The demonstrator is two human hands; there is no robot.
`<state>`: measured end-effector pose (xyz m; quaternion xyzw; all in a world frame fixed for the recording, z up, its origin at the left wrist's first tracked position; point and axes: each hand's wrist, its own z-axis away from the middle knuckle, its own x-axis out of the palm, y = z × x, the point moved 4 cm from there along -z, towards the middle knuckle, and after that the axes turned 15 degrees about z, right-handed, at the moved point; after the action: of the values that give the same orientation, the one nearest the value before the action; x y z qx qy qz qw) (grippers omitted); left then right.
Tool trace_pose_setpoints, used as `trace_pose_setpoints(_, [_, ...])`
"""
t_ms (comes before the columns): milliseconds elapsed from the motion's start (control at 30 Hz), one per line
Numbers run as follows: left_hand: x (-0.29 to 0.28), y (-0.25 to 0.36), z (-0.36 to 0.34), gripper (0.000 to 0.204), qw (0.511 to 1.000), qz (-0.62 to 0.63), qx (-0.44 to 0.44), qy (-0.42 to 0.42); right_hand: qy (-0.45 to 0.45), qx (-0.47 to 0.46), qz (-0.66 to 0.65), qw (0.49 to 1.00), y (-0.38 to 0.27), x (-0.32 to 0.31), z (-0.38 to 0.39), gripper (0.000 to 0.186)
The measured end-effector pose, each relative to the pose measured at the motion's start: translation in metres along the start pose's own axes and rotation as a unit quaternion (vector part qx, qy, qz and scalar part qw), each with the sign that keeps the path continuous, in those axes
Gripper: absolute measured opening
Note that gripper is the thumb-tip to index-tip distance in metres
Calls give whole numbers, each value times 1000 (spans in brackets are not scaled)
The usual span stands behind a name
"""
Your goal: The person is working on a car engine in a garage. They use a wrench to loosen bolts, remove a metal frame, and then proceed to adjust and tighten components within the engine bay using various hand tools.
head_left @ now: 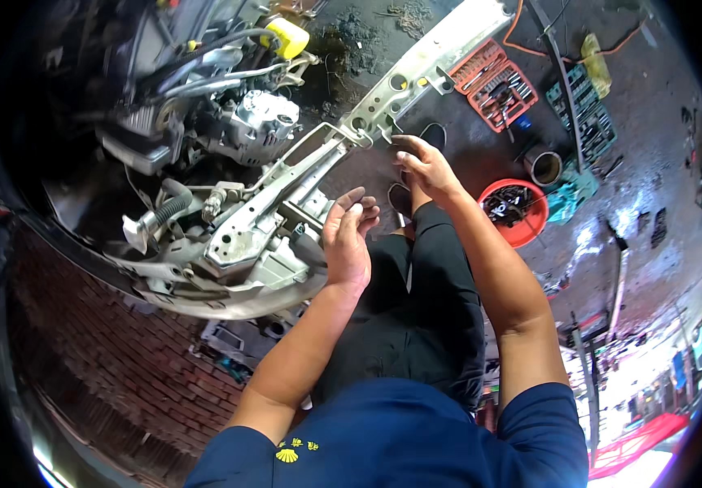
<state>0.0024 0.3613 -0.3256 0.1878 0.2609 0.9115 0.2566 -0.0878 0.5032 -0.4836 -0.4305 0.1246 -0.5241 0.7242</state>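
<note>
A long pale metal crossmember [302, 167] runs diagonally across the front of an opened-up car. Close to its near edge, my left hand [349, 232] is raised with loosely bent fingers and nothing visible in it. My right hand [426, 167] is farther along, beside the bar's bracketed, holed section, with fingers loosely stretched and apart; it appears empty. Whether its fingertips touch a bracket I cannot tell. Behind the bar sits a silvery engine part [265, 114]. A corrugated hose [173, 203] and a headlamp housing [282, 264] lie toward the left end of the bar.
An orange socket-set case [491, 84] and a green tool case [583, 114] lie spread on the dark floor. Nearer stand a red bowl [536, 224] of small metal parts and a metal cylinder [544, 165]. A yellow cap [287, 37] shows in the engine bay. Brick paving [123, 325] covers the left.
</note>
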Motion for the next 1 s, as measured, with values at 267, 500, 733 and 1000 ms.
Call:
trace_pose_setpoints(267, [4,-50,21,29,993,114,27,-11,-30,-12,97,995,-27,-15,14,41])
trace_pose_setpoints(500, [-5,-124,-7,26,976,199,46,74,-132,-75,147,977,-43,11,-54,45])
trace_pose_setpoints(733, [25,-128,-159,38,896,351,268,48,-190,-198,169,947,-64,38,-142,36])
trace_pose_setpoints(1000, [22,-53,-266,40,761,436,479,34,-181,-328,233,897,-51,76,-210,37])
